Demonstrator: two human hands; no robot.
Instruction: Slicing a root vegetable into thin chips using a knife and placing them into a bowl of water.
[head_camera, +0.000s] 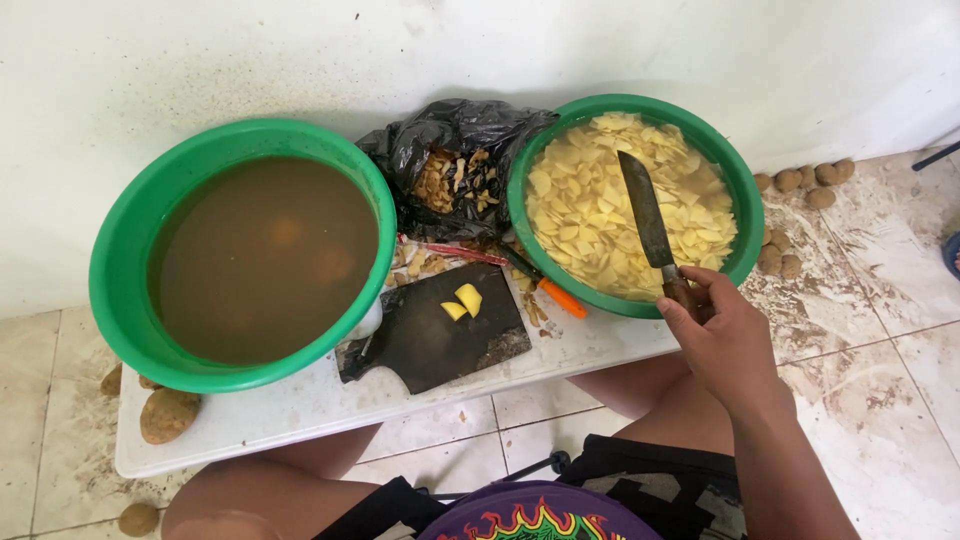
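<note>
My right hand (722, 335) grips the handle of a long dark knife (646, 212), whose blade reaches out over the right green basin (745, 190) full of pale yellow potato slices (590, 200). On the white board in front of me lies a dark cutting board (430, 345) with two small yellow potato pieces (463, 300) on it. A left green basin (120, 300) holds murky brown water with potatoes dimly showing below the surface. My left hand is out of view.
A black plastic bag (450, 140) of peelings sits between the basins. An orange-handled peeler (555, 295) lies beside the cutting board. An unpeeled potato (168, 413) rests on the board's left end; more potatoes (805, 180) lie on the dirty tiled floor at right. A white wall stands behind.
</note>
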